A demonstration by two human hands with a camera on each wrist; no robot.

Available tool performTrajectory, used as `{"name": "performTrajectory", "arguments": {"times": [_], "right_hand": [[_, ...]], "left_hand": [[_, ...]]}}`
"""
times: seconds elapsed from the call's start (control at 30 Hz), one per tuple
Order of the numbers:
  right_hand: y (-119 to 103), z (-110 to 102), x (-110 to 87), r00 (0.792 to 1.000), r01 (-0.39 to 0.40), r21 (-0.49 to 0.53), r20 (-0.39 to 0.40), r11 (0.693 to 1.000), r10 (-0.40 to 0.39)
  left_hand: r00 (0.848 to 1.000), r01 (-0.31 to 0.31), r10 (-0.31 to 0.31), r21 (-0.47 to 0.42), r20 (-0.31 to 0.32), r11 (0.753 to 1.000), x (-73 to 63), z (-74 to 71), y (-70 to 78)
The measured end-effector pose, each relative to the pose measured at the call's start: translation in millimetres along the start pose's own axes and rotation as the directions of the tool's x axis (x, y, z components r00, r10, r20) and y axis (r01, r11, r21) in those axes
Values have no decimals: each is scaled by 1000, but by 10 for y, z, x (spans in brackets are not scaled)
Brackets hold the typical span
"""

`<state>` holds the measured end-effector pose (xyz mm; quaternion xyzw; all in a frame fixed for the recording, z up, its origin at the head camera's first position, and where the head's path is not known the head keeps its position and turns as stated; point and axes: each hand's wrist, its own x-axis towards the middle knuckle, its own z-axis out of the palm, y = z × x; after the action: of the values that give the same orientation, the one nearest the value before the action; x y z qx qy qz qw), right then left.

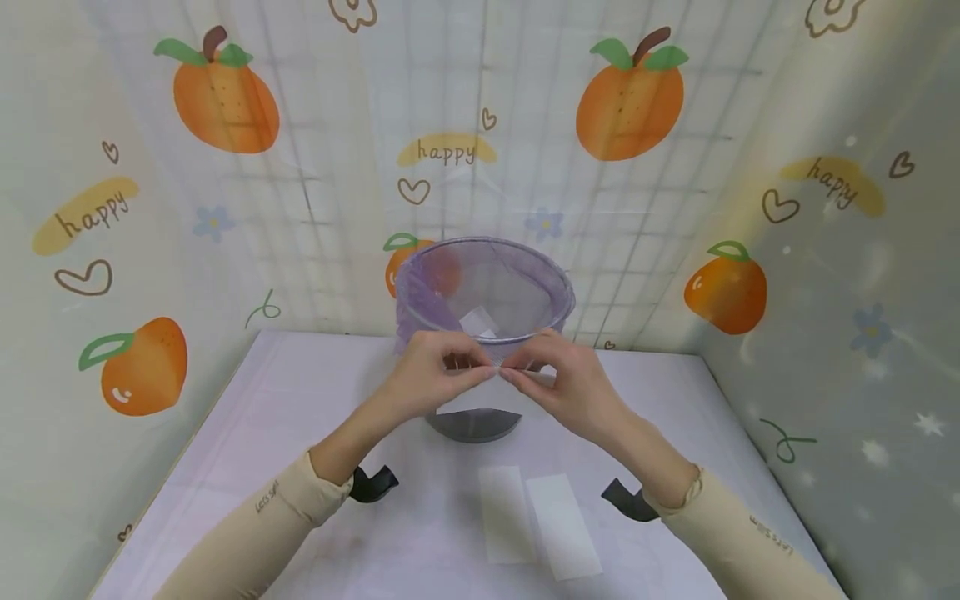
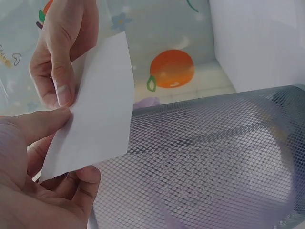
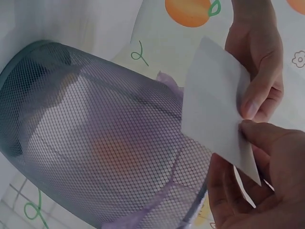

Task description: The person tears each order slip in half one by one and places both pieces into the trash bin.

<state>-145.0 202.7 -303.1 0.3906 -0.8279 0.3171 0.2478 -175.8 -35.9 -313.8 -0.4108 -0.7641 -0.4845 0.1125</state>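
A blank white paper piece (image 2: 102, 105) is pinched along its edge by both hands, with the thumb tips almost meeting at the middle. My left hand (image 1: 435, 371) holds it from the left, and my right hand (image 1: 573, 383) from the right. Fingers of both hands reach behind the sheet. Just beyond stands a dark metal mesh bin (image 3: 95, 129), lined with a translucent purple bag (image 1: 416, 300) folded over its rim. Inside the bin, a small white paper piece (image 1: 478, 322) shows. In the head view the held sheet overlaps the bin's lower front.
Two white paper strips (image 1: 507, 512) lie side by side on the white table (image 1: 300, 433), nearer the body. Black straps (image 1: 373, 483) show at both wrists. A curtain printed with oranges (image 1: 630, 104) hangs behind the table and along its sides.
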Motion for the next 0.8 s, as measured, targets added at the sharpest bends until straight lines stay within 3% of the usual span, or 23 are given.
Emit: {"name": "performTrajectory", "arguments": {"times": [0.43, 0.8], "right_hand": [[-37, -170, 247, 998, 56, -11, -23, 998, -56], [-45, -330, 481, 997, 79, -64, -18, 995, -80]], "left_hand": [[999, -45, 45, -58, -10, 997, 205, -145, 125], [997, -67, 65, -38, -31, 997, 412, -302, 223]]}}
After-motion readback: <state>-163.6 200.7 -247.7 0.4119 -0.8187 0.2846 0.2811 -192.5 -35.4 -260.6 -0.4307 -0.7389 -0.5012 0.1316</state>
